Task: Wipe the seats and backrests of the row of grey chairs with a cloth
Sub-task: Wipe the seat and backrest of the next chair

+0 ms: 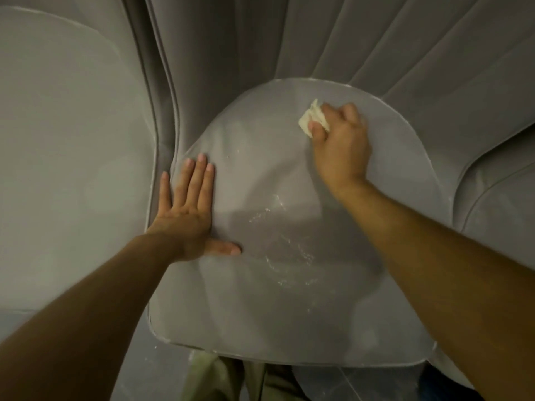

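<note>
1. Grips a crumpled pale cloth (311, 120) in the right hand (341, 143), fingers curled round it, against the far right part of the grey seat (260, 314).
2. Presses the left hand (188, 209) flat on the seat's left edge, fingers straight, thumb spread.
3. Shows whitish smears (283, 247) mid-seat, below the ribbed backrest (289, 39).

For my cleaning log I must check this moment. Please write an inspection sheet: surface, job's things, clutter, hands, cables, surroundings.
Surface: grey seat, with white smears and specks near its middle.
Job's things: cream cloth, crumpled, on the seat near the backrest.
Clutter: nothing seen.
Hands: left hand lies flat on the seat's left edge; right hand grips the cloth.
Cables: nothing seen.
Surroundings: pleated grey backrest behind; neighbour seat at left, another chair at right; dark floor below.
</note>
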A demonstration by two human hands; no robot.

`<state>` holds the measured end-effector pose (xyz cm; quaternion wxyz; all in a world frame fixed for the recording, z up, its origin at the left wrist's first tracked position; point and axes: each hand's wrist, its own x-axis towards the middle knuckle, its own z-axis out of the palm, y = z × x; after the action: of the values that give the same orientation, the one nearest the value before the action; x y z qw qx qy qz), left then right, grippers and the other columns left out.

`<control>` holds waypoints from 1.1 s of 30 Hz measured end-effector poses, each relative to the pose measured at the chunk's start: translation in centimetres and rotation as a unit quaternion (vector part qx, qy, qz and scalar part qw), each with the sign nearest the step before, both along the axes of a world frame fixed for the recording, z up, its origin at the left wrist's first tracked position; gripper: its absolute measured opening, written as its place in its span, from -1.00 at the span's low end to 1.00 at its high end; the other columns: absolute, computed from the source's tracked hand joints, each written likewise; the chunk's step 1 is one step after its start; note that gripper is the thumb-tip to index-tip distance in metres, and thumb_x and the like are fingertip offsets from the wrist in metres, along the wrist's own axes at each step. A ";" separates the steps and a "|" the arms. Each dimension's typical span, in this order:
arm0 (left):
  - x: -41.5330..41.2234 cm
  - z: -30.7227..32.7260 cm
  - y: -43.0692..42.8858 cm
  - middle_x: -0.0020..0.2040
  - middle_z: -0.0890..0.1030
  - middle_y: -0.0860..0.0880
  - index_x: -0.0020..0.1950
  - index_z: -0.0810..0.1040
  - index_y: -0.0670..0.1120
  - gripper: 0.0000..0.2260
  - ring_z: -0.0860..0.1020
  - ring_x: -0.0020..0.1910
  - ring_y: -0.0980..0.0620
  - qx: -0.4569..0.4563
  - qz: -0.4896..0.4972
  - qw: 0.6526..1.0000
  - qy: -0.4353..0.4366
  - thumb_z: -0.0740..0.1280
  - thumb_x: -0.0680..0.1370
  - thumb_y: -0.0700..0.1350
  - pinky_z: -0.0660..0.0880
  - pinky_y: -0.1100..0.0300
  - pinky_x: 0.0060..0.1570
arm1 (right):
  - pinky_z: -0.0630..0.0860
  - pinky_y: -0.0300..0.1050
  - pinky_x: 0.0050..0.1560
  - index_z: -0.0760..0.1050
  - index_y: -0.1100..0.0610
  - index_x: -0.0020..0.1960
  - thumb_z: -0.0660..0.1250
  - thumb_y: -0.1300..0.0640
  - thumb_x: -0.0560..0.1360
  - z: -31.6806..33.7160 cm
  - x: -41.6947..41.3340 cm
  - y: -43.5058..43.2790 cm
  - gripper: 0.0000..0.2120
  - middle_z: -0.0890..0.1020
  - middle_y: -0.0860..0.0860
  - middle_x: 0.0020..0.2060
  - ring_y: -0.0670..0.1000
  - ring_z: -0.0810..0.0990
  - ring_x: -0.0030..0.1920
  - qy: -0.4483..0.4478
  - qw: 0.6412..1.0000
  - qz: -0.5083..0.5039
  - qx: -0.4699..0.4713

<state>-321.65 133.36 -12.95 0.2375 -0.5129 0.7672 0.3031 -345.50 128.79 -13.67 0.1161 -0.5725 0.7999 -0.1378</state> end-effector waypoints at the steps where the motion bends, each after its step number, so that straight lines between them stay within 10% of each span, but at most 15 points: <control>1: 0.0 -0.2 0.1 0.17 -0.76 0.10 0.17 -0.78 0.01 0.21 -0.70 0.22 0.10 -0.003 0.001 1.000 0.006 -0.05 -0.01 0.65 -0.69 0.07 0.15 | 0.36 0.00 -0.06 0.46 0.06 0.27 0.22 0.12 0.52 -0.3 1.2 1.0 -0.68 0.46 0.13 0.13 0.19 0.41 0.12 -0.002 1.000 0.028 -0.011; 6: 0.3 -0.2 0.6 0.25 -0.70 0.09 0.23 -0.72 0.01 0.19 -0.65 0.28 0.10 -0.027 0.006 0.999 0.024 -0.02 0.06 0.63 -0.64 0.06 0.22 | 0.52 -0.01 -0.19 0.60 0.20 0.10 0.33 0.20 0.47 0.3 7.4 8.4 -0.77 0.62 0.16 -0.17 0.21 0.57 -0.20 -0.068 0.968 0.229 -0.082; 16: 4.0 -0.5 1.8 0.22 -0.74 0.08 0.20 -0.76 0.01 0.16 -0.67 0.26 0.08 -0.037 0.000 0.999 0.020 -0.10 0.05 0.64 -0.73 0.06 0.11 | 0.33 -0.04 0.07 0.45 0.06 0.30 0.23 0.08 0.54 -0.3 7.8 -1.7 -0.66 0.47 0.12 0.13 0.14 0.40 0.16 -0.054 0.993 0.095 -0.035; 28: 3.5 0.1 3.0 0.27 -0.69 0.01 0.25 -0.70 -0.03 0.19 -0.64 0.29 -0.07 -0.048 -0.010 0.998 0.025 0.10 0.19 0.58 -0.67 0.00 0.19 | 0.53 0.06 -0.17 0.59 0.19 0.12 0.25 0.19 0.51 1.4 9.4 10.5 -0.76 0.59 0.15 -0.18 0.21 0.54 -0.20 -0.131 0.932 0.337 -0.020; 33: 1.2 0.1 5.0 0.27 -0.67 -0.05 0.28 -0.66 -0.12 0.22 -0.62 0.31 -0.07 -0.057 -0.109 0.991 0.056 0.10 0.20 0.59 -0.63 -0.04 0.23 | 0.46 -0.03 -0.10 0.54 0.18 0.20 0.23 0.16 0.50 2.8 5.6 9.4 -0.69 0.54 0.24 -0.10 0.23 0.55 -0.10 -0.080 0.975 0.206 -0.027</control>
<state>-320.42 138.40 -12.90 0.1957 -0.4213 0.8466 0.2597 -339.91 138.17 -10.84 0.1905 -0.7150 0.6486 -0.1781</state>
